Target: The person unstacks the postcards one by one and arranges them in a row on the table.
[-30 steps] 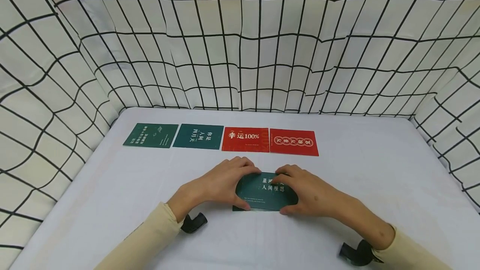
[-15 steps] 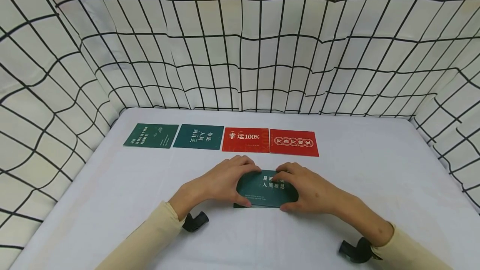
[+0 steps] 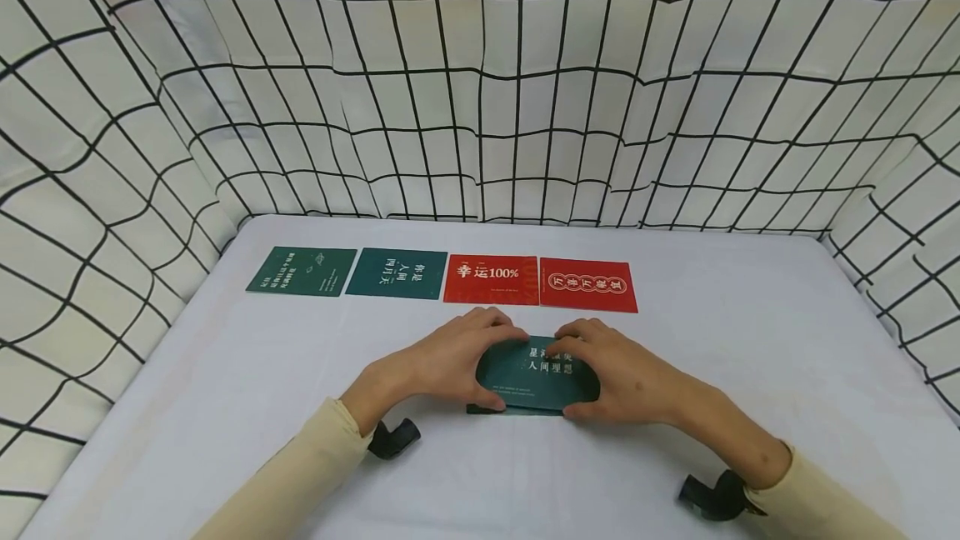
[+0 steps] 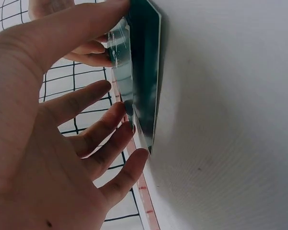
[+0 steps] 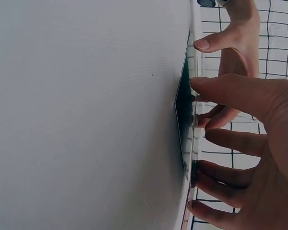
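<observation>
So the count: two green cards (image 3: 302, 271) and two red cards (image 3: 491, 279) in a row at the back of the table (image 3: 750, 357), plus one green stack of cards (image 3: 537, 374) under two hands (image 3: 442, 361).

Staged recording booth, not a home or shop: white grid-print cloth backdrop (image 3: 480, 90) hung on three sides around a plain white counter (image 3: 750, 357), with printed cards (image 3: 442, 276) lined in a neat row.
</observation>
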The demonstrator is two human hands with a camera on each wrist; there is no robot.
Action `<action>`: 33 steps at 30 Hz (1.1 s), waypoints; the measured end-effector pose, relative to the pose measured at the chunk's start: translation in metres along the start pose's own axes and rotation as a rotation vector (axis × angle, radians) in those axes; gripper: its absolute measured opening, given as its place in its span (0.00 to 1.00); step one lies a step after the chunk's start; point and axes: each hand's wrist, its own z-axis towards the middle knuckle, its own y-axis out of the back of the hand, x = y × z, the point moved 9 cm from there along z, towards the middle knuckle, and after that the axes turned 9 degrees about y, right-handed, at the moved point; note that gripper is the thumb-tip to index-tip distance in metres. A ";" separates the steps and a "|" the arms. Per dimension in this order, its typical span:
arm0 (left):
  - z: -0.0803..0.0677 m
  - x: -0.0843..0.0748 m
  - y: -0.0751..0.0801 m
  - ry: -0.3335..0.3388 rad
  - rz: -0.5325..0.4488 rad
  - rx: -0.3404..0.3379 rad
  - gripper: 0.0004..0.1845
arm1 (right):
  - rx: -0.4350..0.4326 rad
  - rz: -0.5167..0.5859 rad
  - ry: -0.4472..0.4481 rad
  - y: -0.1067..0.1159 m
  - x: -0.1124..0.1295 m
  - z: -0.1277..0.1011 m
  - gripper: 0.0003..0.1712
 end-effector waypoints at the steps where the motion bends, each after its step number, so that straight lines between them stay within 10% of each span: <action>1: 0.000 0.000 0.000 0.001 -0.006 0.001 0.46 | -0.004 -0.001 0.002 0.001 0.000 0.000 0.44; 33: 0.014 -0.012 0.033 -0.026 -0.146 -0.134 0.46 | -0.163 -0.010 -0.027 0.046 -0.018 -0.017 0.50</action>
